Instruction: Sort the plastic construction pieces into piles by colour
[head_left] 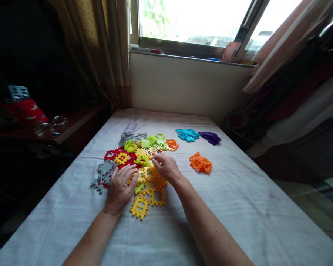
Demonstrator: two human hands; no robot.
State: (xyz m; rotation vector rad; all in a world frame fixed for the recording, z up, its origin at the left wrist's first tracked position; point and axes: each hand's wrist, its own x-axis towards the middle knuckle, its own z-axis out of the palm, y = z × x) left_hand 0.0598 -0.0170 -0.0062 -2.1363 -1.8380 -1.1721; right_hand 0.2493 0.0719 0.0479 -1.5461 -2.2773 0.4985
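Note:
Interlocking plastic building pieces lie in a mixed heap on the bed. My left hand rests with its fingers spread over the heap's left side, close to grey pieces and a yellow window-shaped piece. My right hand is closed, with its fingertips down among the yellow and lime pieces; what they pinch is hidden. Below it are a yellow frame piece and another yellow window-shaped piece. Red pieces and lime green pieces show farther back.
Apart from the heap lie an orange pile, a light blue pile and a purple pile. Eyeglasses and a red container sit on a dark table at left. Clothes hang at right.

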